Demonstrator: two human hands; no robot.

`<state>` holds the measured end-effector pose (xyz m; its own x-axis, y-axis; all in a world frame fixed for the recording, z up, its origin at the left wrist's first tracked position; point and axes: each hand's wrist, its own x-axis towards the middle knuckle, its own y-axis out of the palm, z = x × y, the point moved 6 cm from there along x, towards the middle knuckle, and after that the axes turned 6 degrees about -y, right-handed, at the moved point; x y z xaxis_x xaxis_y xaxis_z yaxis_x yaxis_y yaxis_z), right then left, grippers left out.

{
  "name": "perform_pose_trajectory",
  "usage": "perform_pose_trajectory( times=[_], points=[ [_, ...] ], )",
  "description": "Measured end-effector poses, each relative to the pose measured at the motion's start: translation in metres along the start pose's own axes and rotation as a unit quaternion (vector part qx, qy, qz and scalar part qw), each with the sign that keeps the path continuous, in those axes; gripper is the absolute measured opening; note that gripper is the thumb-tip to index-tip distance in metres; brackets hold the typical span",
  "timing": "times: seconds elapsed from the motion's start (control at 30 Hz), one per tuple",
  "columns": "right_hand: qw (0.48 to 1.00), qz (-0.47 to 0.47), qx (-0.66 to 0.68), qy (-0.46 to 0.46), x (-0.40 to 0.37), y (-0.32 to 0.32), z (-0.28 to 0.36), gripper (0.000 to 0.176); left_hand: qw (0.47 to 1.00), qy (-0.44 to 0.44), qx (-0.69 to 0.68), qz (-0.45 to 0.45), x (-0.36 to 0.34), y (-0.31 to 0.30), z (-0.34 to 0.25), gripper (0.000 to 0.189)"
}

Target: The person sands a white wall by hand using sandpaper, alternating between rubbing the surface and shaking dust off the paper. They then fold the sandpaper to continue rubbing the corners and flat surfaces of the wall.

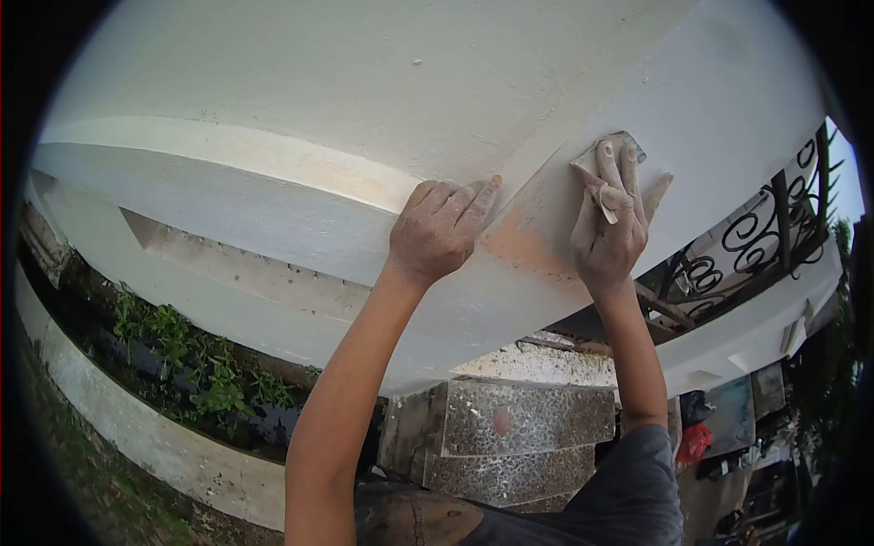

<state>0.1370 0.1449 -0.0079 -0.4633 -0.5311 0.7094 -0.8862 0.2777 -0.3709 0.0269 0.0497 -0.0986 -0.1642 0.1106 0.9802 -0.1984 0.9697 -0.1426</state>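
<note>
My left hand [435,227], dusty with white powder, rests on the end of a white wall ledge [264,205], its fingers bent over the top edge. Against the pale wall face to the right, my right hand [612,232] presses a folded piece of sandpaper [630,143] flat under its fingertips. One corner of the sheet pokes out between the fingers, and white dust coats the whole hand. Between the two hands lies an orange-brown patch [528,241] where the white coat is worn or scraped.
Black scrolled ironwork [746,237] stands at the right. Below are speckled tiled steps [528,419]. A ditch with green plants [196,364] runs along the lower left, bordered by a concrete curb [164,437]. A red bag [694,443] lies at the lower right.
</note>
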Motion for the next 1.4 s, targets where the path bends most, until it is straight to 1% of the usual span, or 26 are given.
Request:
perform_pose_trajectory(
  times=[0.03,0.1,0.2,0.27,0.3,0.33,0.43,0.5,0.6,0.63,0.67,0.7,0.73,0.77,0.8,0.83,0.87,0.93,0.97,1.0,1.17,1.2,1.3,1.33,1.37,1.4],
  points=[
    [1.000,0.000,0.015,0.011,-0.001,-0.001,0.010,0.017,1.000,0.000,-0.004,0.019,0.001,0.001,0.000,0.038],
    [0.982,0.150,0.113,-0.029,-0.040,0.021,0.046,0.018,0.998,-0.001,-0.008,0.058,0.001,-0.001,0.003,0.035],
    [0.963,0.224,0.127,-0.082,-0.054,0.020,0.049,0.017,0.993,0.000,0.101,0.061,0.000,-0.018,0.018,0.038],
    [0.995,0.099,0.031,-0.011,-0.018,-0.007,0.012,0.016,0.994,-0.005,0.094,0.064,-0.007,-0.021,0.032,0.038],
    [0.995,0.092,0.040,-0.006,-0.021,-0.005,0.013,0.016,0.994,-0.009,0.088,0.067,-0.010,-0.021,0.035,0.038],
    [0.995,0.085,0.048,-0.003,-0.024,-0.001,0.015,0.015,0.992,0.002,0.114,0.059,-0.011,-0.020,0.034,0.032],
    [0.996,0.059,0.072,0.012,-0.037,0.016,0.031,0.014,0.993,0.008,0.110,0.051,-0.013,-0.021,0.036,0.032],
    [0.956,0.247,0.149,-0.059,-0.064,0.042,0.080,0.014,0.992,0.008,0.107,0.063,-0.014,-0.021,0.037,0.032],
    [0.971,0.196,0.109,-0.079,-0.054,0.029,0.056,0.013,0.992,0.017,0.104,0.074,-0.012,-0.020,0.037,0.033],
    [0.988,0.139,0.041,-0.050,-0.029,0.012,0.035,0.012,0.991,0.019,0.104,0.078,-0.013,-0.020,0.037,0.034],
    [0.974,0.105,0.146,0.139,-0.020,0.009,0.019,0.012,0.991,0.021,0.103,0.081,-0.014,-0.020,0.037,0.035],
    [0.916,0.014,0.252,0.313,-0.017,0.004,0.007,0.012,0.991,0.022,0.099,0.084,-0.014,-0.020,0.035,0.036],
    [0.909,0.015,0.254,0.331,-0.016,0.004,0.009,0.012,0.992,0.024,0.096,0.085,-0.014,-0.019,0.033,0.037],
    [0.969,0.078,0.161,0.170,-0.019,0.010,0.023,0.014,0.989,0.036,0.099,0.099,-0.014,-0.018,0.032,0.039],
    [0.993,0.097,0.062,0.000,-0.027,0.014,0.038,0.017,0.987,0.050,0.102,0.113,-0.016,-0.017,0.030,0.041],
    [0.974,0.182,0.128,-0.041,-0.051,0.033,0.062,0.019,0.984,0.064,0.107,0.127,-0.017,-0.016,0.030,0.044],
    [0.955,0.247,0.140,-0.088,-0.066,0.042,0.079,0.018,0.983,0.076,0.103,0.132,-0.022,-0.015,0.030,0.047],
    [0.972,0.198,0.102,-0.068,-0.052,0.030,0.060,0.015,0.980,0.098,0.098,0.141,-0.029,-0.013,0.032,0.053],
    [0.979,0.174,0.086,-0.058,-0.042,0.022,0.048,0.014,0.980,0.092,0.102,0.144,-0.030,-0.013,0.035,0.053],
    [0.994,0.098,0.050,-0.004,-0.018,0.004,0.029,0.011,0.980,0.084,0.102,0.149,-0.032,-0.012,0.035,0.054],
    [0.990,0.128,0.064,-0.020,-0.049,0.031,0.048,0.015,0.980,0.064,0.096,0.163,-0.036,-0.010,0.035,0.057],
    [0.972,0.197,0.117,-0.051,-0.058,0.039,0.071,0.018,0.979,0.066,0.097,0.166,-0.035,-0.011,0.035,0.056],
    [0.962,0.224,0.101,-0.120,-0.051,0.032,0.062,0.017,0.979,0.071,0.097,0.164,-0.034,-0.012,0.035,0.056],
    [0.979,0.180,0.047,-0.085,-0.033,0.019,0.041,0.016,0.980,0.070,0.097,0.161,-0.034,-0.011,0.036,0.055],
    [0.995,0.086,0.010,-0.050,-0.007,-0.001,0.019,0.016,0.980,0.068,0.095,0.161,-0.035,-0.011,0.038,0.054],
    [0.998,0.058,0.005,-0.010,-0.006,-0.005,0.010,0.014,0.981,0.065,0.089,0.162,-0.036,-0.010,0.038,0.054]
  ],
)
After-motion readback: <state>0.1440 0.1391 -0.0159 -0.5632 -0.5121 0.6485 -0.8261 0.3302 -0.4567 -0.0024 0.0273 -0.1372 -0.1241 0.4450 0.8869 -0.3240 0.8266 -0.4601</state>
